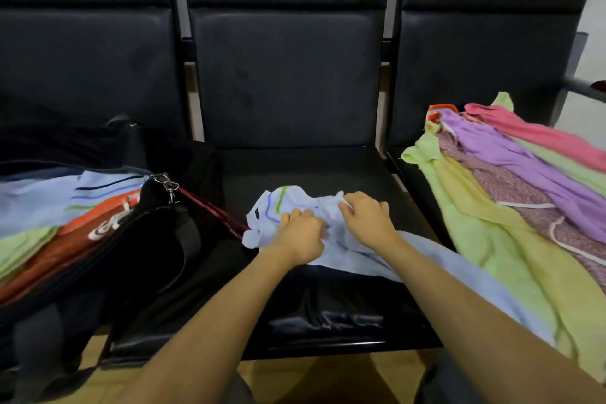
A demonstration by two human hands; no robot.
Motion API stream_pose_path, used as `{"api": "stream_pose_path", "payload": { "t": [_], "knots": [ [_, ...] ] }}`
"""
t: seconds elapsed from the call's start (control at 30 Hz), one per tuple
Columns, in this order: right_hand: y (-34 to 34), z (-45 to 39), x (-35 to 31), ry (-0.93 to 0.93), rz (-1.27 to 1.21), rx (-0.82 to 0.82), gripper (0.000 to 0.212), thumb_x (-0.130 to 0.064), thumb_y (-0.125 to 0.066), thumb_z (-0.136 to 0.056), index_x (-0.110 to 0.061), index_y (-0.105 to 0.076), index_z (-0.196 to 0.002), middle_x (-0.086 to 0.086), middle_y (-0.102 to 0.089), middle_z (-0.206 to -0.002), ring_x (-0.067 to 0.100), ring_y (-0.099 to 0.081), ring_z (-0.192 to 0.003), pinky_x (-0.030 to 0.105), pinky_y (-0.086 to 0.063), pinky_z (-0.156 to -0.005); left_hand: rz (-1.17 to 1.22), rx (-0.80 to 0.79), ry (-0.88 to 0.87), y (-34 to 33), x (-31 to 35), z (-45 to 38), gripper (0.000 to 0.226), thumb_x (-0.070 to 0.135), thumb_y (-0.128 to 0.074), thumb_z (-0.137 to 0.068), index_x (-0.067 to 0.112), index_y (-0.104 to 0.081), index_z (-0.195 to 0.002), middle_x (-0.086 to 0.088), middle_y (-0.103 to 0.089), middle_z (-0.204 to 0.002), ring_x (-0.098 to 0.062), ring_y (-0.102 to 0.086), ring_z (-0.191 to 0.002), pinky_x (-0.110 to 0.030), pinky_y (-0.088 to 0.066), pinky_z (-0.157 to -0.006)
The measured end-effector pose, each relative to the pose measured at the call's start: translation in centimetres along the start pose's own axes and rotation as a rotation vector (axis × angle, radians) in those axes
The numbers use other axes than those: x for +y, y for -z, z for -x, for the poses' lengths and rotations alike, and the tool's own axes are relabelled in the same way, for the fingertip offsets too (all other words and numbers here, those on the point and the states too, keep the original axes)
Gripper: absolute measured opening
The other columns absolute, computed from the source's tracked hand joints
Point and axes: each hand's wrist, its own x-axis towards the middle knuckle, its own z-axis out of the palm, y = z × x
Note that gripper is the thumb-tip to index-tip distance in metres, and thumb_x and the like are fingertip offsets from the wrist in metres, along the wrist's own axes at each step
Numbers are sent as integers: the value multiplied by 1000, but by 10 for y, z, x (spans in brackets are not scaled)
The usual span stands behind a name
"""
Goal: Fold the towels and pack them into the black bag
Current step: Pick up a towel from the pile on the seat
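Observation:
A crumpled white towel (331,239) with blue and green stripes lies on the middle black seat (328,170). My left hand (301,234) grips its bunched cloth near the left end. My right hand (369,218) pinches a fold at its top edge. The towel's tail runs down to the right under my right forearm. The open black bag (137,246) sits on the left seat, with folded light-blue, orange and green towels (65,216) showing inside. A spread pile of green, yellow, purple, pink and patterned towels (511,200) covers the right seat.
Black seat backs (288,75) rise behind all three seats. A metal clip and a dark red strap (210,207) of the bag lie between the bag and the white towel. Wooden floor (295,380) shows below the seat's front edge.

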Motion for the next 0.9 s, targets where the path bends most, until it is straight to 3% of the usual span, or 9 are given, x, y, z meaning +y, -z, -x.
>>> {"api": "stream_pose_path", "payload": {
  "t": [0.13,0.3,0.4,0.5,0.6,0.67,0.73,0.8,0.9],
  "knots": [
    [-19,10,9,112,174,-175,16,-22,-38,-97,-22,-54,-95,0,-58,-112,20,-53,-111,36,-28,-90,-72,-124,-41,-21,-6,5,32,21,-46,-90,22,-58,-119,-4,-49,-129,-28,-37,-125,-39,-22,-103],
    [-30,-3,16,183,281,-414,34,-25,-34,-98,-25,-57,-123,-5,-47,-138,12,-37,-131,43,-15,-111,-54,-80,-19,-35,-17,-4,34,21,-41,-94,19,-56,-124,-3,-54,-131,-25,-48,-122,-34,-34,-97],
    [-38,-11,16,170,186,-485,38,-25,-28,-101,-20,-48,-133,-3,-26,-154,11,-14,-144,45,-1,-116,-51,-98,54,-41,-26,-14,41,24,-36,-97,24,-45,-137,2,-44,-143,-20,-38,-133,-36,-20,-111],
    [-48,-17,14,174,144,-511,42,-26,-23,-103,-17,-39,-141,-4,-14,-159,11,0,-147,46,3,-116,-52,-18,90,-45,-34,-20,41,23,-35,-97,24,-42,-138,5,-41,-145,-15,-35,-135,-37,-14,-114],
    [-55,-24,7,141,74,-532,44,-26,-21,-103,-17,-33,-144,-5,-10,-160,13,2,-147,47,4,-116,-104,75,121,-47,-39,-19,41,18,-35,-97,22,-39,-138,5,-41,-144,-14,-36,-134,-37,-14,-114],
    [-55,-24,-1,102,-24,-479,37,-24,-24,-102,-17,-47,-130,-1,-35,-149,16,-22,-142,46,-5,-117,-148,103,131,-46,-40,-17,42,16,-36,-96,20,-38,-137,2,-43,-142,-17,-37,-132,-37,-16,-114],
    [-47,-24,-10,23,-130,-347,28,-21,-29,-100,-24,-52,-84,0,-60,-98,19,-50,-101,40,-25,-109,-183,145,106,-44,-39,-16,40,16,-38,-94,19,-41,-133,0,-47,-136,-21,-39,-128,-35,-20,-110],
    [-36,-25,-16,0,-222,-171,36,-20,-36,-99,-27,-34,-63,-5,-46,-64,17,-45,-73,33,-34,-87,-203,181,60,-44,-36,-16,36,17,-39,-93,19,-47,-128,-3,-48,-128,-25,-39,-123,-34,-22,-106],
    [-27,-26,-14,-1,-436,-23,38,-17,-46,-96,-17,-32,-61,-4,-38,-58,12,-36,-57,29,-31,-67,-211,186,-1,-45,-26,-15,32,17,-38,-95,15,-55,-122,-8,-47,-122,-28,-39,-116,-35,-26,-100]
  ]
}}
